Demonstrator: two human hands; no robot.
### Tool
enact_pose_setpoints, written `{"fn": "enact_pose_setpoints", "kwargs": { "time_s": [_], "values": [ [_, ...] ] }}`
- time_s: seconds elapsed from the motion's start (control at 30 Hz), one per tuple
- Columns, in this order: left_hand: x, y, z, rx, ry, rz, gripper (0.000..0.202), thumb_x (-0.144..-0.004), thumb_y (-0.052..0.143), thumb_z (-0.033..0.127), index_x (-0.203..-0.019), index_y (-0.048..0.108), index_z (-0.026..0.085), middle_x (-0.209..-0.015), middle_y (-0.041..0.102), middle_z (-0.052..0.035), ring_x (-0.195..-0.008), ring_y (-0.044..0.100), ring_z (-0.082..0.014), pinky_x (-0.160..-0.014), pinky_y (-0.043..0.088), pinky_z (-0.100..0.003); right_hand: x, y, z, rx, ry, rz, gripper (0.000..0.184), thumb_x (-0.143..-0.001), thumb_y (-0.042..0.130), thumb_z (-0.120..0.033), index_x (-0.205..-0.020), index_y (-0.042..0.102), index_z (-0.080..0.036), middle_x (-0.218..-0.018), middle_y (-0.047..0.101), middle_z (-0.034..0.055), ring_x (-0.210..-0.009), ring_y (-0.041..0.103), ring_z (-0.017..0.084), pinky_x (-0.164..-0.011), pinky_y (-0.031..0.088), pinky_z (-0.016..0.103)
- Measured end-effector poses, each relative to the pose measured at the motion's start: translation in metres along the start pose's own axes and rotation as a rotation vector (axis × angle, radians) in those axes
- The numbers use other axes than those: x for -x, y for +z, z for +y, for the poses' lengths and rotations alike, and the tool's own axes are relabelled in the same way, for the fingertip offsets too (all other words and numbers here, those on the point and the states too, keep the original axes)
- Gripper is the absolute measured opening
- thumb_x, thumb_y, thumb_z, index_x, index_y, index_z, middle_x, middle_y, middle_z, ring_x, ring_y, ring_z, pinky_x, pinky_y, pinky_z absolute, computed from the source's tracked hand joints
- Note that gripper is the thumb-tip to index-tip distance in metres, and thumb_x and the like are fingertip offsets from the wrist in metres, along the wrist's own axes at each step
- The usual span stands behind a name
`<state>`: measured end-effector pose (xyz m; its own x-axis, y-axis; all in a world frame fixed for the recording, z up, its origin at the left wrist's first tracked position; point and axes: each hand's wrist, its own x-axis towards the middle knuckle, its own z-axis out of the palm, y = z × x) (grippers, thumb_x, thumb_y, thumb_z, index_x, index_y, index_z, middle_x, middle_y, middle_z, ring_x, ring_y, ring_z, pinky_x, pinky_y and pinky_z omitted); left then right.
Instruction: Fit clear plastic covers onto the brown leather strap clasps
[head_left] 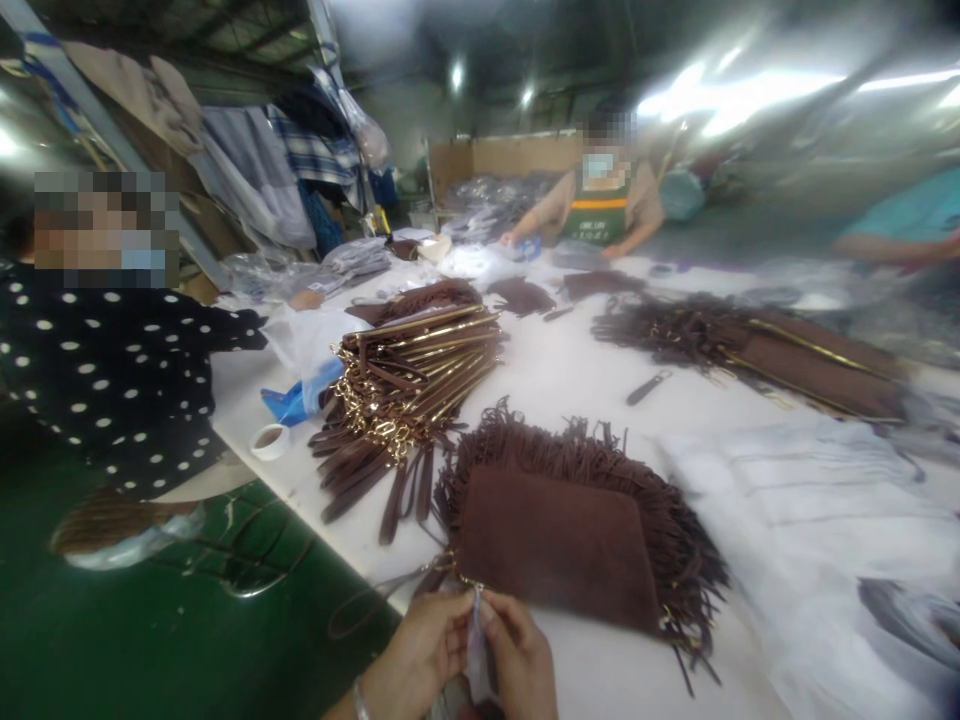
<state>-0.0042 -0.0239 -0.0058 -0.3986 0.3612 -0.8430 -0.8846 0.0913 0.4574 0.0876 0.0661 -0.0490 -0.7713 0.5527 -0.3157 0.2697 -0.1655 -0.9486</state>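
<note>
Item 1, nearest me: left hand [424,650] and right hand [519,655], fingertips closed together on a pale slip [475,640] at the near edge of the table [600,680]. I judge the slip thin, limp and light, best held by its edges.
Item 2, just beyond: a brown fringed bag [559,545], soft suede.
Item 3, farther: stacked bags [420,365].

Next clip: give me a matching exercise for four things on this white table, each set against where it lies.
Things:
1 fringed bag
2 tape roll
3 stack of gold-barred bags
4 pale strip

Places:
a pinched between left hand and right hand
b near the left edge of the table, by the blue packet
c flat, just beyond the hands
d mid-table, behind the fringed bag

Pairs: 1-c; 2-b; 3-d; 4-a
</note>
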Motion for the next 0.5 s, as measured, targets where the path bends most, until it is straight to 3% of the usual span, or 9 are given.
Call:
{"fn": "enact_pose_setpoints", "kwargs": {
  "time_s": [0.3,0.4,0.5],
  "values": [
    [-0.001,0.005,-0.007,-0.053,0.181,-0.017,0.024,-0.067,0.072,0.023,-0.085,0.061,0.013,-0.066,0.06,-0.0004,-0.059,0.056,-0.012,-0.059,0.042,-0.022,0.013,0.014,0.008,0.089,-0.302,0.208,0.031,-0.093,0.049,-0.043,-0.104,0.072,-0.026,-0.097,0.069,0.0049,-0.093,0.065,0.02,-0.085,0.049,0.026],
    [0.001,0.005,-0.008,-0.085,0.215,-0.023,0.03,-0.065,0.077,0.032,-0.082,0.062,0.012,-0.068,0.063,-0.0025,-0.061,0.059,-0.0134,-0.059,0.043,-0.022,0.008,0.009,0.013,0.066,-0.21,0.146,0.031,-0.09,0.052,-0.046,-0.104,0.07,-0.024,-0.102,0.07,0.0059,-0.097,0.065,0.021,-0.086,0.049,0.028],
    [0.006,0.005,-0.004,-0.114,0.197,-0.099,0.04,-0.063,0.081,0.044,-0.079,0.063,0.012,-0.069,0.066,-0.0056,-0.062,0.062,-0.0166,-0.061,0.046,-0.025,0.002,0.005,0.015,-0.027,-0.054,0.052,0.033,-0.085,0.058,-0.05,-0.099,0.067,-0.021,-0.096,0.071,0.0061,-0.088,0.067,0.022,-0.078,0.052,0.029]
  ]
}}
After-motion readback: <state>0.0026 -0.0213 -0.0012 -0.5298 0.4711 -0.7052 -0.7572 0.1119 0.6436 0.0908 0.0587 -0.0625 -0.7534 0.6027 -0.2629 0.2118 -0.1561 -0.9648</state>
